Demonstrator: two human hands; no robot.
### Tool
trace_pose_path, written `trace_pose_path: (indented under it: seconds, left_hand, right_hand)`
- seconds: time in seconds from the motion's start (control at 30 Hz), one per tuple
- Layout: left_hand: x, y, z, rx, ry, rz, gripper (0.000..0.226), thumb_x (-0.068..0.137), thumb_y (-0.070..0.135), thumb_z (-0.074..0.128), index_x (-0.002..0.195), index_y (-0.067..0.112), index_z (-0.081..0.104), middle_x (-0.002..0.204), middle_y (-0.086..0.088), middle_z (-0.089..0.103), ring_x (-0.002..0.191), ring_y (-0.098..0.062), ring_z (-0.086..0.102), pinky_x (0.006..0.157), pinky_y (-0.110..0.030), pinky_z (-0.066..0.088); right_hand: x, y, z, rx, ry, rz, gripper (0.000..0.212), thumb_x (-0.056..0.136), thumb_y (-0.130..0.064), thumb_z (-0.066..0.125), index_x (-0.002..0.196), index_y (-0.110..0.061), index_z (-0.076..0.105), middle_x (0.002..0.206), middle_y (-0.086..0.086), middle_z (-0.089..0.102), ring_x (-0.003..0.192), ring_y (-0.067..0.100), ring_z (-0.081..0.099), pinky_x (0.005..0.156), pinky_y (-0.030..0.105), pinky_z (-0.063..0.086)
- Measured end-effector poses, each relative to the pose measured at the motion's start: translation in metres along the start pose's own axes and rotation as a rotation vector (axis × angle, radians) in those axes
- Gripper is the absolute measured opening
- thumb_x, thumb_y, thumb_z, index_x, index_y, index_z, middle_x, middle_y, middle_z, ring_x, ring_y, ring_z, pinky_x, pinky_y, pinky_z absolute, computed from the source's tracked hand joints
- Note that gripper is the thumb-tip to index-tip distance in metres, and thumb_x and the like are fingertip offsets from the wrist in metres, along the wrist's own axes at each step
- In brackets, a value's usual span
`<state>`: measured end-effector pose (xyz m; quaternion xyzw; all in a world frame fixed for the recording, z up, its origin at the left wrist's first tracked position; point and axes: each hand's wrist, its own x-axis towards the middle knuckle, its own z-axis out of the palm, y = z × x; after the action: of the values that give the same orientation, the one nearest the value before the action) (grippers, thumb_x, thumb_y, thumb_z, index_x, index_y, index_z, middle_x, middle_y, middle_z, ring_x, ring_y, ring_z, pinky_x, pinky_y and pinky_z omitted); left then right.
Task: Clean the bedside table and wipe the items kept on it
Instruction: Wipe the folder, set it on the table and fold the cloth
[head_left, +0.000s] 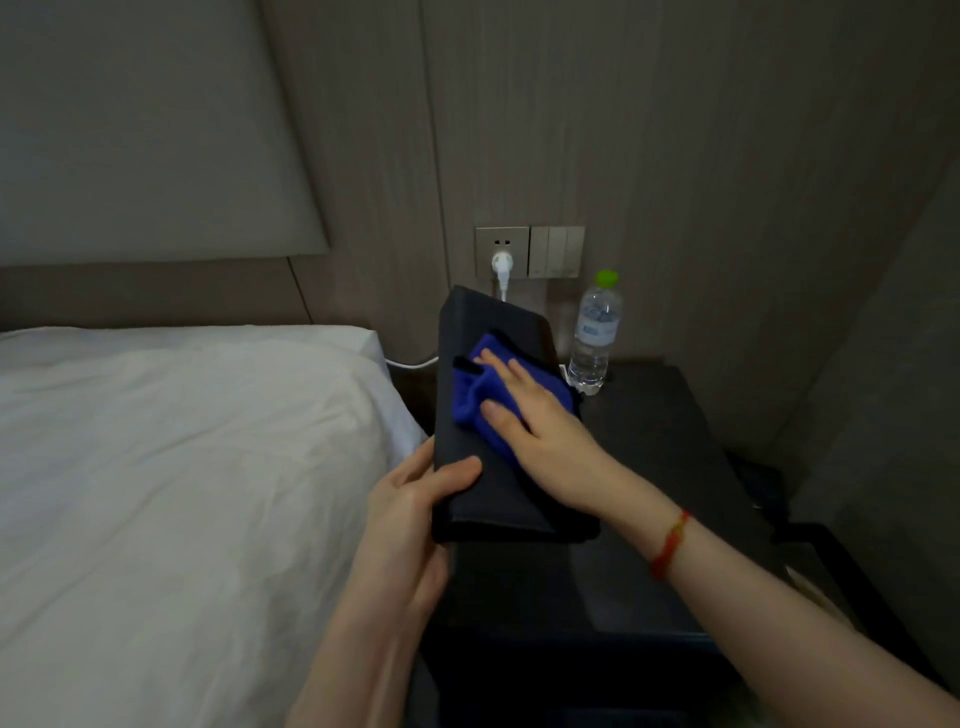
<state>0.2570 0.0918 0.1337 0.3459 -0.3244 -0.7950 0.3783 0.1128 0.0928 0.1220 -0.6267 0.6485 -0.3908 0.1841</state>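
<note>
A long dark box is held tilted above the dark bedside table. My left hand grips the box's near left corner, thumb on top. My right hand lies flat on a blue cloth, pressing it against the box's upper face. A clear water bottle with a green cap stands upright at the back of the table, just right of the box.
A bed with a white sheet fills the left. On the wall behind are a socket with a white plug and a switch panel. A white cable runs behind the box. Dark furniture stands to the table's right.
</note>
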Motion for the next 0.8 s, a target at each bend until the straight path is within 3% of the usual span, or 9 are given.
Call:
trace_pose_path:
  seconds: [0.07, 0.13, 0.3, 0.4, 0.5, 0.63, 0.73, 0.8]
  left_hand:
    - [0.000, -0.004, 0.004, 0.015, -0.005, 0.027, 0.058, 0.057, -0.001, 0.061, 0.115, -0.001, 0.062, 0.101, -0.020, 0.069, 0.081, -0.026, 0.068, 0.073, -0.031, 0.058]
    - [-0.003, -0.009, 0.007, 0.021, -0.025, 0.023, 0.060, 0.056, 0.000, 0.063, 0.115, -0.001, 0.061, 0.105, -0.020, 0.070, 0.087, -0.028, 0.068, 0.076, -0.032, 0.057]
    - [-0.005, -0.010, 0.002, -0.011, -0.027, -0.009, 0.060, 0.056, -0.001, 0.061, 0.116, -0.003, 0.061, 0.112, -0.023, 0.067, 0.096, -0.031, 0.065, 0.080, -0.033, 0.056]
    - [-0.003, -0.007, -0.003, -0.035, -0.044, -0.018, 0.058, 0.059, -0.002, 0.058, 0.117, -0.003, 0.060, 0.112, -0.022, 0.067, 0.093, -0.029, 0.065, 0.077, -0.032, 0.056]
    - [0.001, -0.004, -0.001, -0.035, -0.045, 0.008, 0.060, 0.061, -0.001, 0.056, 0.121, -0.002, 0.058, 0.115, -0.023, 0.064, 0.096, -0.031, 0.063, 0.080, -0.033, 0.054]
    - [0.008, -0.002, 0.000, -0.043, -0.089, 0.051, 0.056, 0.062, 0.000, 0.052, 0.118, 0.004, 0.060, 0.098, -0.015, 0.071, 0.075, -0.021, 0.070, 0.067, -0.025, 0.058]
    - [0.009, -0.002, -0.002, -0.052, -0.109, 0.057, 0.047, 0.062, 0.003, 0.052, 0.107, 0.007, 0.064, 0.084, -0.010, 0.074, 0.066, -0.016, 0.071, 0.061, -0.024, 0.058]
    - [0.010, -0.002, -0.003, -0.076, -0.117, 0.057, 0.048, 0.064, 0.003, 0.053, 0.111, 0.007, 0.063, 0.088, -0.011, 0.073, 0.070, -0.018, 0.071, 0.065, -0.025, 0.058]
  right_hand:
    - [0.000, -0.006, -0.006, 0.029, -0.005, -0.040, 0.050, 0.096, -0.032, 0.038, 0.144, -0.029, 0.021, 0.152, -0.009, 0.021, 0.130, -0.007, 0.005, 0.101, 0.011, 0.005]
    - [0.013, -0.006, -0.015, -0.008, 0.015, -0.022, 0.050, 0.097, -0.033, 0.035, 0.144, -0.027, 0.021, 0.153, -0.007, 0.020, 0.138, 0.001, 0.007, 0.104, 0.015, 0.007]
    - [0.044, 0.014, -0.029, -0.058, 0.093, 0.224, 0.052, 0.098, -0.038, 0.028, 0.145, -0.017, 0.019, 0.154, 0.003, 0.018, 0.142, 0.017, 0.014, 0.114, 0.031, 0.013]
    - [0.027, 0.020, -0.022, -0.052, 0.149, 0.268, 0.052, 0.099, -0.033, 0.029, 0.145, -0.011, 0.020, 0.154, 0.006, 0.019, 0.141, 0.018, 0.016, 0.113, 0.029, 0.016]
    - [-0.011, 0.011, -0.005, -0.029, 0.163, 0.158, 0.050, 0.098, -0.028, 0.035, 0.145, -0.019, 0.020, 0.154, -0.003, 0.017, 0.142, 0.010, 0.008, 0.106, 0.017, 0.011]
    - [-0.053, -0.013, 0.006, -0.117, 0.075, -0.145, 0.047, 0.095, -0.034, 0.035, 0.138, -0.039, 0.017, 0.143, -0.030, 0.014, 0.132, -0.014, 0.000, 0.105, 0.007, 0.000]
    - [-0.069, -0.009, -0.005, -0.285, 0.016, -0.335, 0.050, 0.091, -0.034, 0.036, 0.137, -0.035, 0.019, 0.143, -0.026, 0.019, 0.136, -0.008, 0.008, 0.109, 0.006, -0.001]
    - [-0.076, 0.005, -0.014, -0.301, 0.032, -0.393, 0.050, 0.090, -0.028, 0.042, 0.137, -0.032, 0.025, 0.145, -0.020, 0.026, 0.139, 0.000, 0.016, 0.113, 0.012, 0.006]
